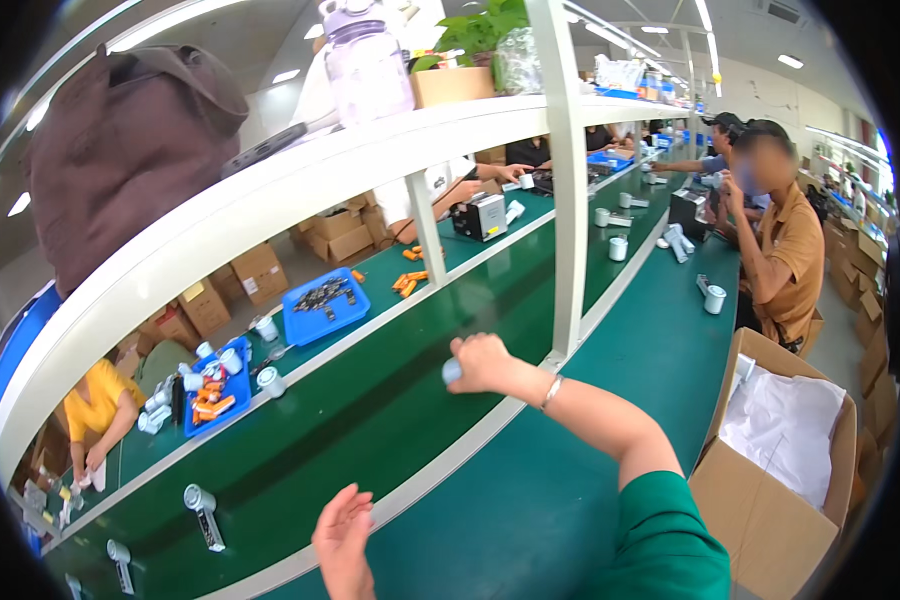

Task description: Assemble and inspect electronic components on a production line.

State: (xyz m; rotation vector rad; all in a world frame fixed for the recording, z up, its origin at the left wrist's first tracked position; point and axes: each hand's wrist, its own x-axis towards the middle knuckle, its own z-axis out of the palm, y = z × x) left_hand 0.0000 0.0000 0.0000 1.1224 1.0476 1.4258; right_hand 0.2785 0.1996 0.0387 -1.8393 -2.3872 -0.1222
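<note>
My right hand (482, 362) reaches out over the green conveyor belt (370, 420) and is closed around a small grey-white cylindrical part (452, 372), just left of the white shelf post (567, 200). A bracelet sits on that wrist. My left hand (342, 538) hovers low near the white belt edge, fingers apart and empty. A grey handheld device (202, 512) lies on the belt to the left of it.
A blue tray of dark parts (325, 305) and another with orange parts (213, 395) sit across the belt. An open cardboard box (780, 470) with white wrapping stands at my right. A person in an orange shirt (785, 250) works further along. Overhead shelf holds a bag and bottle.
</note>
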